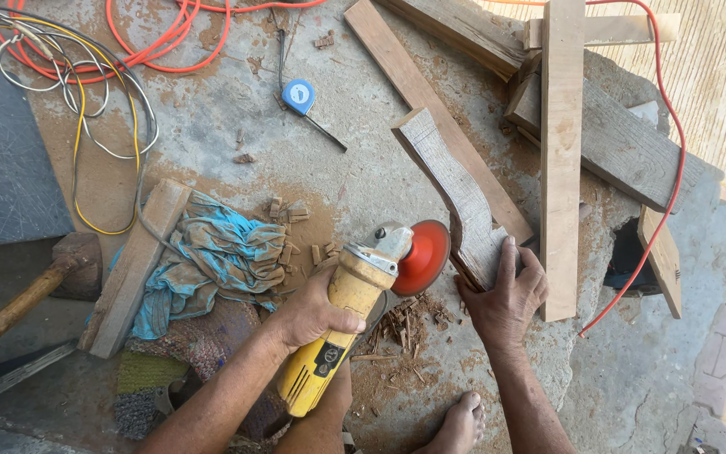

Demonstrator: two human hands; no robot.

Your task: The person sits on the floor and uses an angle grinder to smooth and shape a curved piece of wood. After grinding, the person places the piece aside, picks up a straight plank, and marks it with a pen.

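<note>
My left hand (313,311) is wrapped around the body of a yellow angle grinder (338,345), whose red disc (423,256) sits just left of a curved, shaped piece of grey wood (455,181). My right hand (504,298) presses on the near end of that curved piece, holding it down on the dusty concrete slab (363,176). The disc is close to the wood's lower left edge; whether they touch I cannot tell. Wood chips (409,319) lie below the disc.
Long planks (560,151) and boards are stacked at right. A blue tape measure (299,95), orange cable (153,42), loose wires (77,84), a blue cloth (212,256), a wooden mallet (35,290) and a plank (132,269) lie at left. My bare foot (461,424) rests below.
</note>
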